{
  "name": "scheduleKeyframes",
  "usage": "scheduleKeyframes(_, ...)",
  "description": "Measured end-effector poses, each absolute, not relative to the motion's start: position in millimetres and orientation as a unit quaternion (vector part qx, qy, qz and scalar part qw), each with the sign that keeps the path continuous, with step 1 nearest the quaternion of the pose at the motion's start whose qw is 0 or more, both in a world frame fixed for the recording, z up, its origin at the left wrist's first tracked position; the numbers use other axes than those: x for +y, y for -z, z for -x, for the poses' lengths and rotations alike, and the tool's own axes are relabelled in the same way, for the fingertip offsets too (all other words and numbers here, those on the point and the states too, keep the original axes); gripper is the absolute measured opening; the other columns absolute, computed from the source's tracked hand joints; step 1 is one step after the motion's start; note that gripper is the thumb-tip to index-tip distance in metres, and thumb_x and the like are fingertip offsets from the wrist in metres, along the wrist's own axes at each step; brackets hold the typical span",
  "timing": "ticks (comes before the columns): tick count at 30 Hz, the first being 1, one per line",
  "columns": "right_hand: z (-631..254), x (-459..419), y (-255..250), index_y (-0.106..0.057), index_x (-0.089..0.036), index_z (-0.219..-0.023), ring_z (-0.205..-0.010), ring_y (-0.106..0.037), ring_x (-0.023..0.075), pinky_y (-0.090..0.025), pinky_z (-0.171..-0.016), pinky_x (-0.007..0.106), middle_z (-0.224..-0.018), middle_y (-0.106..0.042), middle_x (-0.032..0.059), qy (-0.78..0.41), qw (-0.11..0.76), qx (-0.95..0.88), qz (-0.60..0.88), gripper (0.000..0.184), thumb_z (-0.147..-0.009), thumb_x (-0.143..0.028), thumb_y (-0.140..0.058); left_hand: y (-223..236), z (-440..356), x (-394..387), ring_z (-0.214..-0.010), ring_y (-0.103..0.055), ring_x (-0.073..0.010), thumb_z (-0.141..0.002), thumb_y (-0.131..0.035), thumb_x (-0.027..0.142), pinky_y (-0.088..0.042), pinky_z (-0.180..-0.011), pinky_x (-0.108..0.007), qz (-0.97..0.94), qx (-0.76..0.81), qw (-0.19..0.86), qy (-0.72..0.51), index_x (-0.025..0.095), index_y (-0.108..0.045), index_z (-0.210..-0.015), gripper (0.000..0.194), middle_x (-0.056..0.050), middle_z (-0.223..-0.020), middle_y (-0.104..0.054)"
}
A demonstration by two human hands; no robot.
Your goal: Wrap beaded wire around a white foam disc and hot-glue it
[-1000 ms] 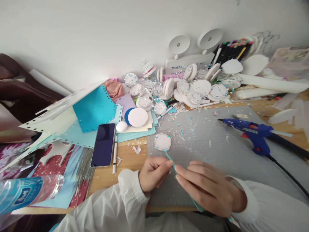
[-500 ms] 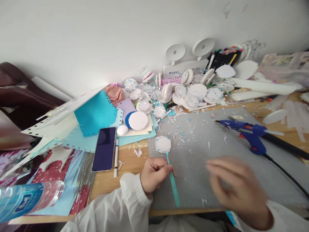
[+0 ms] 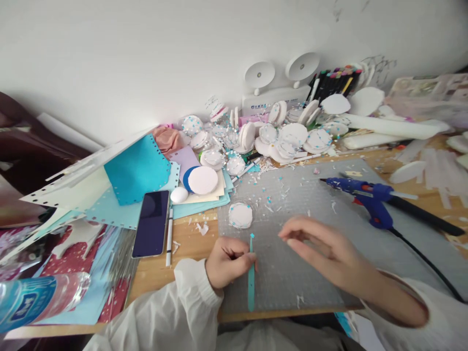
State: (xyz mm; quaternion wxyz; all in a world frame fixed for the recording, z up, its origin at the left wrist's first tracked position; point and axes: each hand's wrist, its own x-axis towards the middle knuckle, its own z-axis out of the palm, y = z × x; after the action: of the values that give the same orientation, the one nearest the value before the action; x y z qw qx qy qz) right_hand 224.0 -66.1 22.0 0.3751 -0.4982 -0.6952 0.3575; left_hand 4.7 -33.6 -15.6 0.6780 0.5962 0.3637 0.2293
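Observation:
My left hand [image 3: 231, 263] is closed around teal tweezers [image 3: 251, 287], which lie pointing away from me over the grey cutting mat [image 3: 285, 282]. A tiny blue flower-shaped piece [image 3: 252, 236] sits at the tweezers' tip. Just beyond it is a round white disc [image 3: 241, 215] ringed with thin clear loops and small blue pieces. My right hand [image 3: 321, 248] hovers over the mat to the right of the tweezers. Its fingers are loosely bent, thumb slightly apart from them, and I see nothing held there.
A blue glue gun [image 3: 373, 195] lies on the mat at right, its cord running toward me. White decorated discs [image 3: 281, 139] crowd the back below a lamp [image 3: 259, 75]. At left are a phone [image 3: 150, 224], a white pen [image 3: 169, 239], coloured papers [image 3: 137, 168] and a bottle [image 3: 40, 300].
My right hand has moved left toward the tweezers. The tweezers have turned more upright in view, and their tip with the blue piece is now apart from the white disc.

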Motion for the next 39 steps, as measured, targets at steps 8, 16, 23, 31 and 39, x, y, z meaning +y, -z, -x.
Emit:
scheduleKeyframes(8, -191.3, -29.1, -11.3, -0.057, -0.018, -0.08, -0.067, -0.056, 0.0114, -0.047, -0.061, 0.023, -0.073, -0.058, 0.0007, -0.537, 0.354, -0.627, 0.44, 0.014, -0.086, -0.03, -0.053, 15.7, -1.5, -30.0, -0.032, -0.024, -0.0029, -0.077, -0.06, 0.056, -0.015, -0.035, -0.019, -0.594, 0.357, 0.684, -0.229, 0.01, -0.062, -0.052, 0.052, 0.004, -0.034, -0.037)
scheduleKeyframes(16, -192.4, -34.0, -3.8, -0.057, -0.018, -0.078, -0.062, -0.052, 0.0094, -0.046, -0.057, 0.02, -0.069, -0.056, -0.0009, -0.566, 0.358, -0.596, 0.443, 0.009, -0.083, -0.025, -0.055, 17.2, -1.3, -27.2, -0.036, -0.023, -0.0034, -0.076, -0.061, 0.041, -0.017, -0.036, -0.02, -0.616, 0.344, 0.677, -0.209, 0.01, -0.06, -0.05, 0.041, 0.006, -0.037, -0.031)
scheduleKeyframes(23, -190.4, -35.8, -3.0, -0.055, -0.018, -0.073, -0.06, -0.05, 0.0089, -0.045, -0.054, 0.019, -0.066, -0.053, -0.002, -0.588, 0.344, -0.582, 0.445, 0.01, -0.082, -0.024, -0.056, 14.7, -2.0, -28.1, -0.035, -0.023, -0.0028, -0.076, -0.06, 0.033, -0.016, -0.035, -0.019, -0.632, 0.34, 0.668, -0.199, 0.01, -0.061, -0.05, 0.035, 0.006, -0.036, -0.03)
scheduleKeyframes(31, -190.3, -37.4, -4.6, -0.055, -0.018, -0.071, -0.058, -0.049, 0.0083, -0.044, -0.052, 0.018, -0.063, -0.053, -0.0024, -0.588, 0.352, -0.581, 0.439, 0.01, -0.081, -0.021, -0.056, 14.2, -2.5, -28.1, -0.035, -0.022, -0.0027, -0.074, -0.059, 0.03, -0.015, -0.036, -0.02, -0.634, 0.342, 0.666, -0.194, 0.012, -0.056, -0.047, 0.032, 0.007, -0.037, -0.028)
scheduleKeyframes(39, -191.8, -36.7, -6.5, -0.055, -0.018, -0.071, -0.057, -0.047, 0.008, -0.042, -0.05, 0.018, -0.062, -0.052, -0.0024, -0.576, 0.351, -0.599, 0.431, 0.014, -0.084, -0.023, -0.055, 15.4, -2.5, -27.8, -0.036, -0.022, -0.0027, -0.072, -0.06, 0.028, -0.016, -0.036, -0.02, -0.638, 0.335, 0.664, -0.198, 0.013, -0.052, -0.046, 0.031, 0.007, -0.037, -0.028)
